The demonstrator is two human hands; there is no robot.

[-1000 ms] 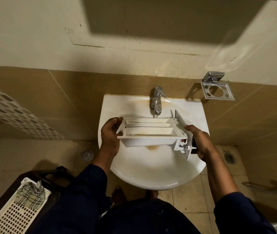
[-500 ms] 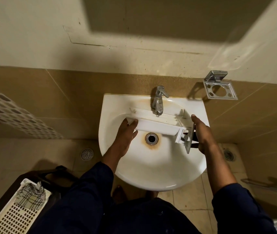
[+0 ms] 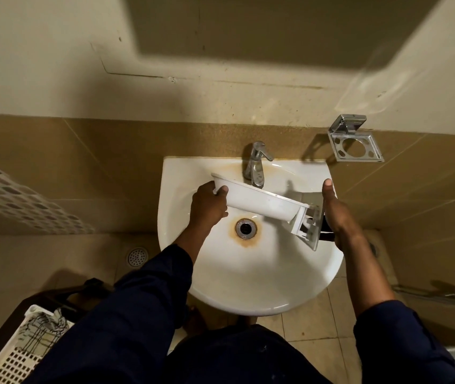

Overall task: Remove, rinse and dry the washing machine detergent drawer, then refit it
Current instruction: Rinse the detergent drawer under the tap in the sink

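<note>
A person holds the white detergent drawer (image 3: 259,202) across the back of the sink (image 3: 248,286), under the tap (image 3: 255,164) at the sink's rear edge and tilted down toward the sink's right side. It appears to be turned underside up. The left hand (image 3: 208,206) curls its fingers round the drawer's left end; the right hand (image 3: 337,214) presses straight fingers flat against the front panel. A laundry basket (image 3: 18,353) sits on the floor left of the sink.

Chrome holder (image 3: 347,124) on the tiled wall (image 3: 110,162); white lattice basket (image 3: 18,361) holding checked cloth (image 3: 39,332); round floor drain (image 3: 137,256).
</note>
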